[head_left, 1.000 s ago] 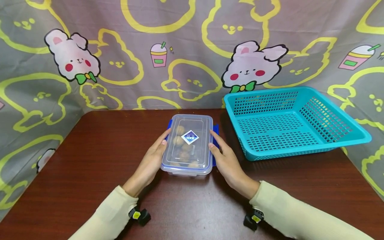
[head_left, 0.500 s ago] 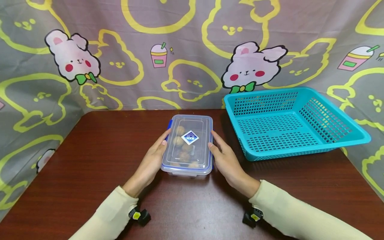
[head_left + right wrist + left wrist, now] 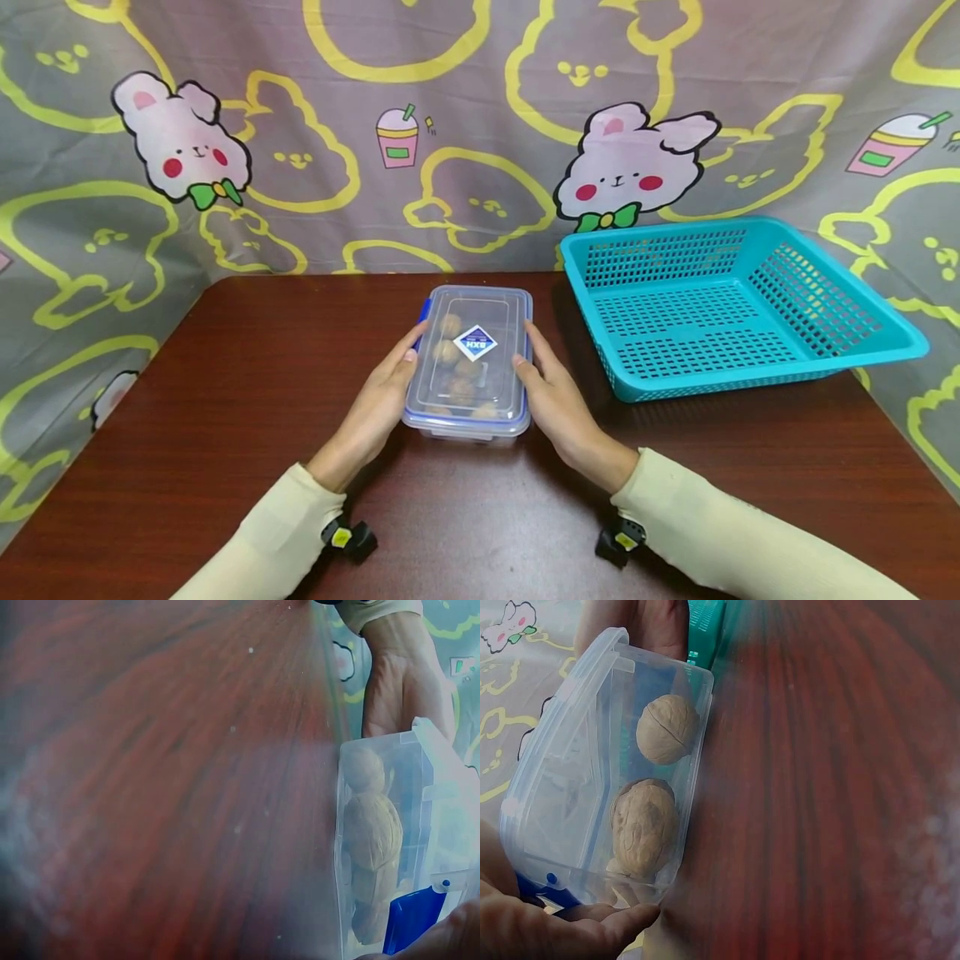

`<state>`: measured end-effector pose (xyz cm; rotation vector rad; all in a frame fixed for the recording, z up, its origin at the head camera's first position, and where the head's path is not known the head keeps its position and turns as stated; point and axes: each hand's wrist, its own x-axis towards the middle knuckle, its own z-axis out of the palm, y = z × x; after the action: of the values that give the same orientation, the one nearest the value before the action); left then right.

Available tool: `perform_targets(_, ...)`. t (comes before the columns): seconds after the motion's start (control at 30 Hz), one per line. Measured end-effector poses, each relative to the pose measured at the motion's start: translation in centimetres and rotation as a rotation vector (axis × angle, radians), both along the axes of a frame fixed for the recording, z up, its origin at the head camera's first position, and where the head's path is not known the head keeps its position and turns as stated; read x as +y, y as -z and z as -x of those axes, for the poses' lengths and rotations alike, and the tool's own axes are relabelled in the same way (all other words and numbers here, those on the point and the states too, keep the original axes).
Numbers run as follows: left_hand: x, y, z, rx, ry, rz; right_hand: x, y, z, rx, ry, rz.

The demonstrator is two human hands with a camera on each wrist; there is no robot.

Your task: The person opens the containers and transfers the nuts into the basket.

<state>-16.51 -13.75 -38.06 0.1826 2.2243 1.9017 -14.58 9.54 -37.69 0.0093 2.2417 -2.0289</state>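
A clear plastic food container [image 3: 471,367] with a blue-edged lid and a diamond label [image 3: 476,343] stands on the brown table. Several walnuts [image 3: 645,829] show through its walls. My left hand [image 3: 378,400] grips its left side, thumb at the lid's edge and fingers along the wall; a bit of blue latch [image 3: 424,315] sticks out past the fingers there. On the right side my right hand [image 3: 564,404] holds it, thumb on the lid's rim. The right wrist view shows another blue latch [image 3: 414,919] lying down along the wall beside that hand.
To the right of the container stands a turquoise plastic basket [image 3: 626,383] with slotted walls and nothing in it. The brown table [image 3: 262,358] ends at a patterned cloth backdrop [image 3: 480,200] behind and at the sides.
The right blue latch stuck out from the container a second ago; it has folded down against the side. My right hand has shifted slightly left. The left hand stays put.
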Motion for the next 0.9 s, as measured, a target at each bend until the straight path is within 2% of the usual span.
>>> perform_targets(0.33,-0.06,-0.1,0.1,-0.015,-0.006,0.015,-0.02,0.03,0.04,0.004,-0.007,-0.001)
perform_targets(0.6,-0.14,-0.45,0.36,-0.048,0.004,-0.014,-0.03,-0.18,0.2,0.006,0.001,-0.018)
perform_targets(0.9,-0.37,-0.21,0.3,-0.044,0.005,-0.04,0.21,-0.19,0.3,0.016,-0.006,-0.038)
